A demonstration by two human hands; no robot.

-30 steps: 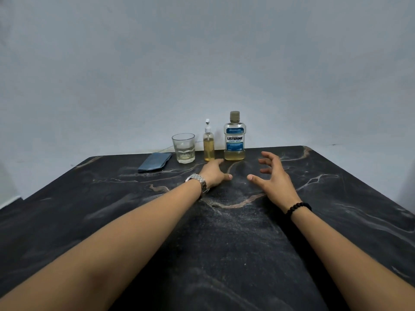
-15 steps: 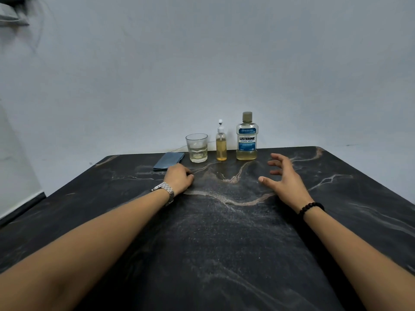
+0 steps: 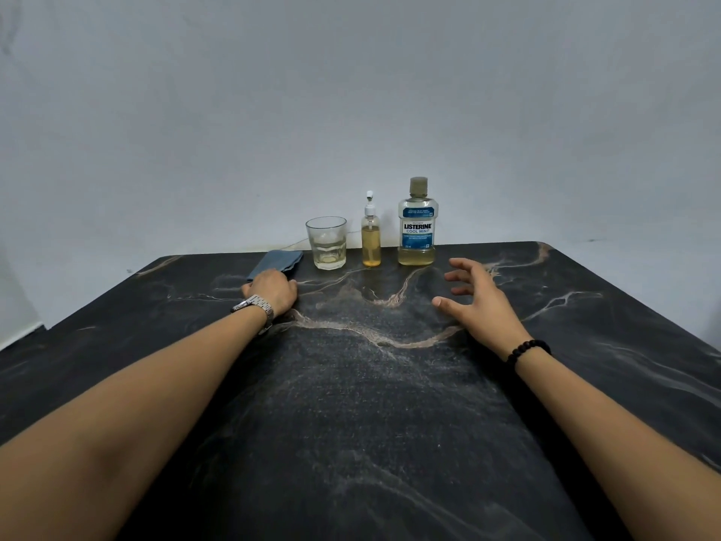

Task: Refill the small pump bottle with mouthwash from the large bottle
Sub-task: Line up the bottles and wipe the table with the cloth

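While the left hand rests at the blue cloth, grip hidden, the right hand hovers spread; small pump bottle and large bottle stand far, side by side.

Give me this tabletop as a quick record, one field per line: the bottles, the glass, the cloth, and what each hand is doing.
large bottle: upright, capped, little yellowish liquid at the bottom
small pump bottle: upright, pump on, between glass and large bottle
glass: upright, some pale liquid
blue cloth: folded, left of glass
left hand: at the cloth's near edge, grip unclear
right hand: fingers spread, holds nothing
table: dark marbled top
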